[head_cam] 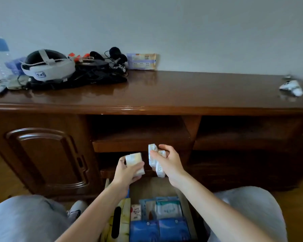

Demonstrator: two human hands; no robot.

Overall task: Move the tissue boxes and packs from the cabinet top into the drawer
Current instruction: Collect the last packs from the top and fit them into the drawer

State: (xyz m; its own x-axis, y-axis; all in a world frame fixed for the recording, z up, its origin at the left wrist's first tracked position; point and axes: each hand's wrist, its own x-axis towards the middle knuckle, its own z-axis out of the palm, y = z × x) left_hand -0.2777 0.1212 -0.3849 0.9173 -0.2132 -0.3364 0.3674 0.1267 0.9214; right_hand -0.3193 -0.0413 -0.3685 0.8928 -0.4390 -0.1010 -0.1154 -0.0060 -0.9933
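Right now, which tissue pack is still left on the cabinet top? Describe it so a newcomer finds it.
On the brown cabinet top, look along the wall, just right of the black cable pile. The tissue pack leans there: flat, pale lilac and beige, unlike the dark gear beside it.

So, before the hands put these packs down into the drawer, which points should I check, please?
1. Left hand holds its tissue pack firmly: ok.
2. Right hand holds its white packs firmly: ok.
3. Drawer open below the hands: ok.
4. Free space at the drawer's back end: ok.
5. Cabinet top cleared of tissues: not ok, one pack against the wall remains.
6. How many packs the right hand holds: cannot tell.
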